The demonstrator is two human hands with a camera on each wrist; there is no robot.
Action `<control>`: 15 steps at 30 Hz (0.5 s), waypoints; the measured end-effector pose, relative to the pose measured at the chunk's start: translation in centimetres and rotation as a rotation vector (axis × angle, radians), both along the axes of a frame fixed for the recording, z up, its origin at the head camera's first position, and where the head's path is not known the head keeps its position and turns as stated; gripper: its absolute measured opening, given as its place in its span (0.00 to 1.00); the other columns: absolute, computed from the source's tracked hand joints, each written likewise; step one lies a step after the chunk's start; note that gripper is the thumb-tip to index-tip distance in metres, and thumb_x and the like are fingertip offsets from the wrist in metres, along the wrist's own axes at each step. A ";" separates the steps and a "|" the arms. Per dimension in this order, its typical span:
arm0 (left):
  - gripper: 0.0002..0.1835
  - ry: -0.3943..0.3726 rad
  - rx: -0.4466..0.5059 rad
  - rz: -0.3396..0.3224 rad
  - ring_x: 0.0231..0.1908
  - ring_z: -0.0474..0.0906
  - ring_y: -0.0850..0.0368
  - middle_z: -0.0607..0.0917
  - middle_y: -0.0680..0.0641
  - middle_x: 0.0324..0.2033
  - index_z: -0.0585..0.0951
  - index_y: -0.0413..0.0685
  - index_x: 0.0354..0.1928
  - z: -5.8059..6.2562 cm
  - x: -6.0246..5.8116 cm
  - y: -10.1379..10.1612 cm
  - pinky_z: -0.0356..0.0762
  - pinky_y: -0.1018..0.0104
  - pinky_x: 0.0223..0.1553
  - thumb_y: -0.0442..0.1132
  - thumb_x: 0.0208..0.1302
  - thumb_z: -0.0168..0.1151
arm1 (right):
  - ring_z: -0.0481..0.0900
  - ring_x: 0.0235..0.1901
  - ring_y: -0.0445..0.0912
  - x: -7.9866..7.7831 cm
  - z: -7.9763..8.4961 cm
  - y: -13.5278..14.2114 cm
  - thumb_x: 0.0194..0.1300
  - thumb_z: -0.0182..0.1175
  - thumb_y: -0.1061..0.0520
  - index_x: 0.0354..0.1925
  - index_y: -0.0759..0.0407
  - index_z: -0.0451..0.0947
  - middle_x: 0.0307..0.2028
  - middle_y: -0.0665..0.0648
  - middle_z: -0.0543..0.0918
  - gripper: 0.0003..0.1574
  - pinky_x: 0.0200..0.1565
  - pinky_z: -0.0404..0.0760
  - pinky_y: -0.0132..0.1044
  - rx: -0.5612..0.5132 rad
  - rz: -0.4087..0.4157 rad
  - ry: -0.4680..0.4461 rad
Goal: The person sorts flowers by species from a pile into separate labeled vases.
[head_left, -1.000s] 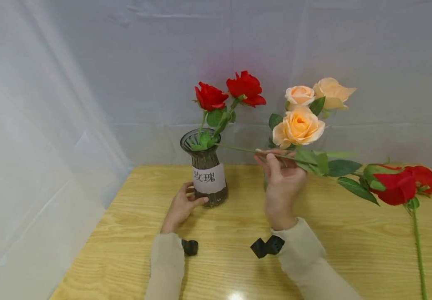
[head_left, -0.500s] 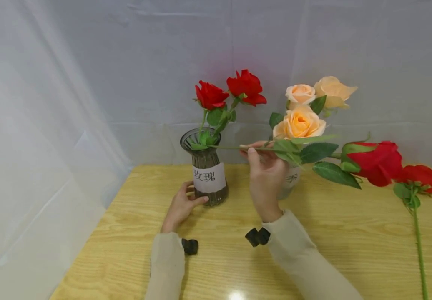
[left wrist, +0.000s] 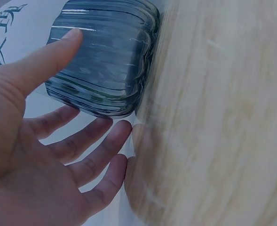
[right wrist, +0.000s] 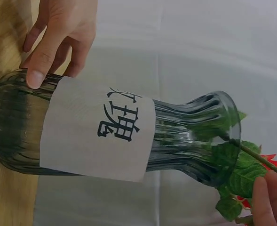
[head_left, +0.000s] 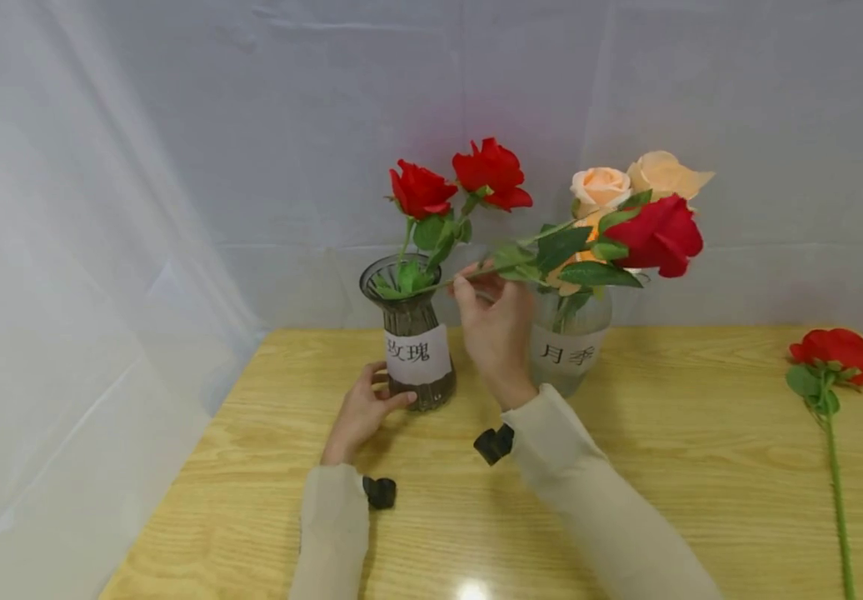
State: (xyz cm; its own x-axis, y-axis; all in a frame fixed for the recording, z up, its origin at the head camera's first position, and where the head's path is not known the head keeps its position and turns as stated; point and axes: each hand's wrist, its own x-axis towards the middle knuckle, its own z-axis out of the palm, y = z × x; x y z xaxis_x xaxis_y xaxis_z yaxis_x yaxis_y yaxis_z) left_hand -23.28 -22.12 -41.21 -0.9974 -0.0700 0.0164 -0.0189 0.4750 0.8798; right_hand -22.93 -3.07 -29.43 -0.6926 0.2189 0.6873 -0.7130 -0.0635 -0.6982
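A dark ribbed glass vase point(head_left: 407, 319) with a white paper label stands on the table, two red roses point(head_left: 491, 175) upright in it. Low on its left side my left hand point(head_left: 360, 415) grips it, thumb on the front and fingers around the back; the left wrist view shows the thumb point(left wrist: 58, 54) on the glass. Between thumb and fingers my right hand point(head_left: 497, 337) pinches the stem of another red rose point(head_left: 660, 237), which tilts up to the right. In the right wrist view, this stem point(right wrist: 258, 157) enters the vase's mouth.
Right of the dark vase, a clear glass vase point(head_left: 600, 321) with a label holds several peach roses point(head_left: 600, 187), partly behind the held rose. One red rose point(head_left: 836, 354) lies at the table's right. A pale sheet point(head_left: 311, 167) hangs behind the wooden table point(head_left: 431, 533).
My right hand has moved left and up toward the dark vase, and the held rose's bloom has swung up and left, now in front of the peach roses. My left hand has stayed put.
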 end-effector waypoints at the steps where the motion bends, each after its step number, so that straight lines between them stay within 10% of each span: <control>1: 0.41 -0.001 -0.001 0.001 0.60 0.73 0.35 0.73 0.28 0.64 0.62 0.33 0.73 0.0 0.0 0.0 0.72 0.43 0.61 0.38 0.63 0.72 | 0.84 0.35 0.63 -0.2 0.0 -0.1 0.68 0.57 0.73 0.42 0.70 0.72 0.38 0.68 0.81 0.05 0.41 0.87 0.44 0.022 -0.014 -0.011; 15: 0.40 -0.005 0.005 0.013 0.59 0.74 0.36 0.73 0.29 0.63 0.63 0.34 0.73 0.1 0.2 0.1 0.73 0.44 0.60 0.36 0.64 0.71 | 0.80 0.31 0.55 -2.2 1.4 -0.6 0.67 0.60 0.70 0.44 0.68 0.74 0.34 0.64 0.82 0.07 0.35 0.79 0.41 0.226 -0.048 -0.065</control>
State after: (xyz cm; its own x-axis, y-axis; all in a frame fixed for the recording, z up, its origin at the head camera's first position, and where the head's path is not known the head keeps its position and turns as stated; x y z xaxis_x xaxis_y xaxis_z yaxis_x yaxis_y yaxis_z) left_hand -23.10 -22.03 -41.14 -0.9965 -0.0831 0.0110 -0.0295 0.4707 0.8818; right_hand -25.10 -3.69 -28.06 -0.7296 0.0981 0.6768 -0.6644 0.1326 -0.7355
